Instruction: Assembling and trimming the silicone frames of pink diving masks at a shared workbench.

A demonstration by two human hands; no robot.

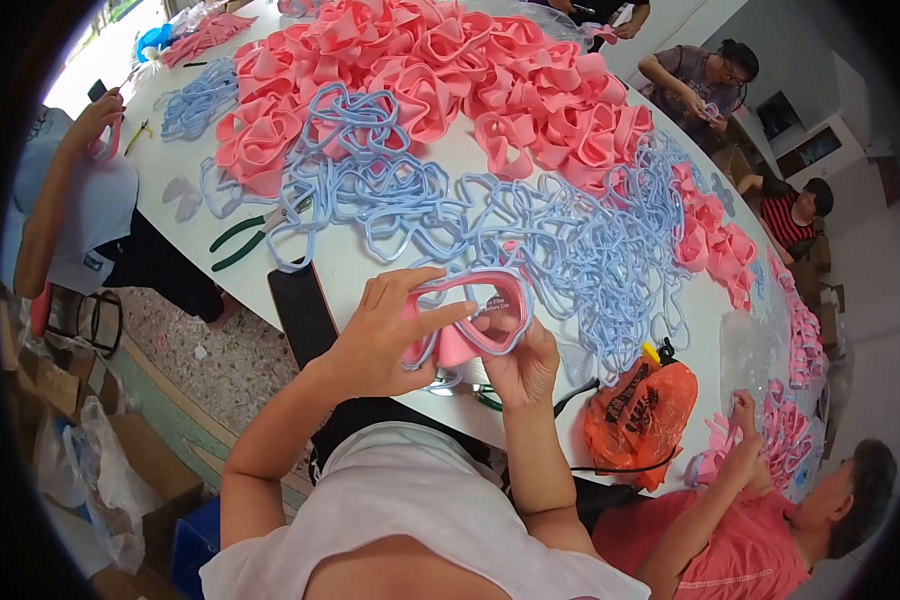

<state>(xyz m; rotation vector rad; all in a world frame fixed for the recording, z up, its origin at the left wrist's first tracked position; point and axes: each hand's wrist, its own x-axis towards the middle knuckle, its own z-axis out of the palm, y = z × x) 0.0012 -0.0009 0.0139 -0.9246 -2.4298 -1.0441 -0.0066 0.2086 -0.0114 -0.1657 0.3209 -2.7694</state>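
Close in front of me, both hands hold a diving mask with a pink soft skirt (pixel 454 347), a pale blue frame and a clear lens. My left hand (pixel 375 335) grips its left side, with the index finger reaching across the lens opening. Under the right side, my right hand (pixel 523 372) has its thumb and fingers closed on the rim; some of those fingers show through the lens. Just beyond the mask lies a tangled pile of pale blue frames (pixel 395 205). Behind that, pink mask skirts (pixel 420 75) are heaped up.
Green-handled pliers (pixel 238 242) and a dark phone-like slab (pixel 301 305) lie left of my hands. An orange plastic bag (pixel 642 418) sits on the white table at my right. Co-workers flank the table, one in a pink shirt (pixel 735 545) close by. Cardboard boxes (pixel 155 455) stand lower left.
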